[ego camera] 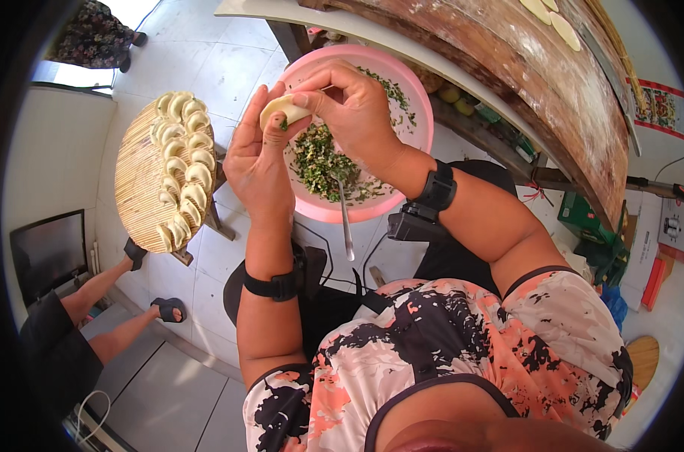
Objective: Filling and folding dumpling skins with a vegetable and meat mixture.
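Observation:
A dumpling of folded dough is held between my two hands above a pink basin. My left hand supports it from below, its thumb against the near side, where a bit of green filling shows. Fingers and thumb of my right hand pinch the right end of the dough edge. Inside the basin lies chopped green filling, with more scraps on the far wall. A metal spoon rests in the filling, its handle hanging over the near rim.
Left of the basin, a round slatted mat on a stand carries several shaped dumplings. A floury wooden board at upper right holds dough wrappers. Another person's legs are at lower left; a person in patterned clothing stands at upper left.

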Action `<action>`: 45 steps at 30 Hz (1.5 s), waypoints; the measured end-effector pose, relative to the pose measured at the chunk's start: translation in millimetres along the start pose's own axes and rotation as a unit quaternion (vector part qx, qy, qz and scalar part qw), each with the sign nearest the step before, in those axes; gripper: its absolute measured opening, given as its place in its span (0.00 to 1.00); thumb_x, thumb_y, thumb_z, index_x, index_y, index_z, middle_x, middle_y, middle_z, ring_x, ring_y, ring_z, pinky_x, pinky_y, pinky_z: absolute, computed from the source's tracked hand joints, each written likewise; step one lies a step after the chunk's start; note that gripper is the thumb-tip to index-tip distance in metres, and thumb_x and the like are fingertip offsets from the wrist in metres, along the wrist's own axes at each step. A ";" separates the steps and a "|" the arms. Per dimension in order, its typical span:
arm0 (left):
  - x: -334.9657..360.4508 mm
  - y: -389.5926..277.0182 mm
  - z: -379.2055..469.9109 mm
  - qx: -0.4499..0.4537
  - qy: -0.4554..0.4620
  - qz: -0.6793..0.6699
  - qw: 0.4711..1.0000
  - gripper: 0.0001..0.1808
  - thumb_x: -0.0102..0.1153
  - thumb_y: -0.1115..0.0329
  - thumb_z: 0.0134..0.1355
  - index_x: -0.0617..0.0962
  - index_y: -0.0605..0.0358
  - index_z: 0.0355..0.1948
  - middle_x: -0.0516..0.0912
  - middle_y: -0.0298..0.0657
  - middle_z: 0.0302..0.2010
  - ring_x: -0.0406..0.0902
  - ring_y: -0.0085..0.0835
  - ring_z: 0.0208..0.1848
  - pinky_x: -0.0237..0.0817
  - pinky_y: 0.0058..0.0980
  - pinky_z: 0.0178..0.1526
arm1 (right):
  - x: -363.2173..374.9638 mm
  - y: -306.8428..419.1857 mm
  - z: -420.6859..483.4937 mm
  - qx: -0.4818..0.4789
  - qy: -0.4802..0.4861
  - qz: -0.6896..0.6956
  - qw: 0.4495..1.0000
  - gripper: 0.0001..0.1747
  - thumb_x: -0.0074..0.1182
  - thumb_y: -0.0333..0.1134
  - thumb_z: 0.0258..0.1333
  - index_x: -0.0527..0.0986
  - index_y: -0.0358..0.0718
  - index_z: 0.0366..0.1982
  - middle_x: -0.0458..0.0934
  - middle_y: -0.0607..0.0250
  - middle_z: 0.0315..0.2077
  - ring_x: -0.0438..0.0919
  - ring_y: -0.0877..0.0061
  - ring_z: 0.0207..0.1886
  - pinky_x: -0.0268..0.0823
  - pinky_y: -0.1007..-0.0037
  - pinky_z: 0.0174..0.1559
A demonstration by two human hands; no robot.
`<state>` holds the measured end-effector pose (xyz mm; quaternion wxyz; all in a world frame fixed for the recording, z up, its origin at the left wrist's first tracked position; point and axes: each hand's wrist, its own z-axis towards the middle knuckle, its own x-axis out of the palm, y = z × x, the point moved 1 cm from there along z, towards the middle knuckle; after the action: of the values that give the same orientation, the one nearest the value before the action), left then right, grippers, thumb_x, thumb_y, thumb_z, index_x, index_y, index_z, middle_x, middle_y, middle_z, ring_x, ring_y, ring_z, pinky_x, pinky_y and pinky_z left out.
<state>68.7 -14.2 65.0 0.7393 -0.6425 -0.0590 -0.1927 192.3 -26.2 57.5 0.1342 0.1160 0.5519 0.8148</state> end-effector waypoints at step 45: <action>-16.1 8.9 -1.4 -0.065 0.072 0.222 0.970 0.16 0.62 0.76 0.60 0.78 0.70 0.48 0.84 0.39 0.40 0.78 0.21 0.40 0.69 0.18 0.46 | -10.7 11.5 7.5 -0.047 0.089 -0.079 0.992 0.05 0.62 0.29 0.50 0.79 0.34 0.27 0.78 0.66 0.30 0.75 0.79 0.34 0.67 0.76 0.39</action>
<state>56.8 -11.3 51.1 0.7223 -0.6709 0.1516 -0.0726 203.8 -27.5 70.5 0.1541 -0.0077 0.5299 0.8339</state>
